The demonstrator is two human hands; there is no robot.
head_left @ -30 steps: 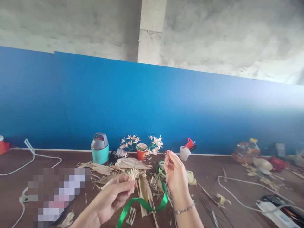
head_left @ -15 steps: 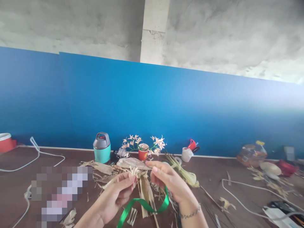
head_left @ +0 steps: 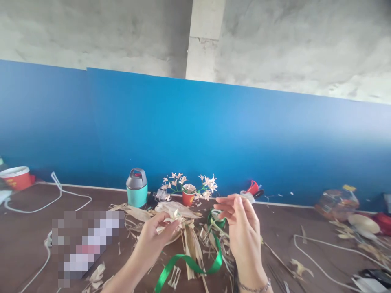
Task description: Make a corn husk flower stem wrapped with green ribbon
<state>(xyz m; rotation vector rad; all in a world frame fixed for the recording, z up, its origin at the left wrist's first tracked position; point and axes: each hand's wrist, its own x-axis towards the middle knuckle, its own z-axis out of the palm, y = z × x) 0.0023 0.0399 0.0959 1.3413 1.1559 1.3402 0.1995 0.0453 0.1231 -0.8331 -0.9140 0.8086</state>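
Note:
My left hand (head_left: 152, 234) pinches a small pale flower (head_left: 175, 217), seemingly made of dried husk, between thumb and fingers. My right hand (head_left: 244, 232) is raised to the right of it, fingers stretched out and apart, with nothing visible in them. A green ribbon (head_left: 183, 257) curls over the table between my wrists, and its roll lies partly behind my right fingers. Dried corn husks (head_left: 192, 246) and torn strips spread beneath both hands. Behind them, a red paper cup (head_left: 188, 198) holds stems with similar pale flowers (head_left: 210, 184).
A teal jar with a grey lid (head_left: 137, 193) stands left of the cup. Red-handled scissors (head_left: 253, 187) poke from a container at the back right. A plastic jug (head_left: 339, 201) and a white cable (head_left: 320, 240) are at right. A blue partition (head_left: 195, 130) closes the back.
My right hand has moved right and up, away from the flower, and its fingers have spread. The flower stays pinched in my left hand. The camera view has shifted slightly left.

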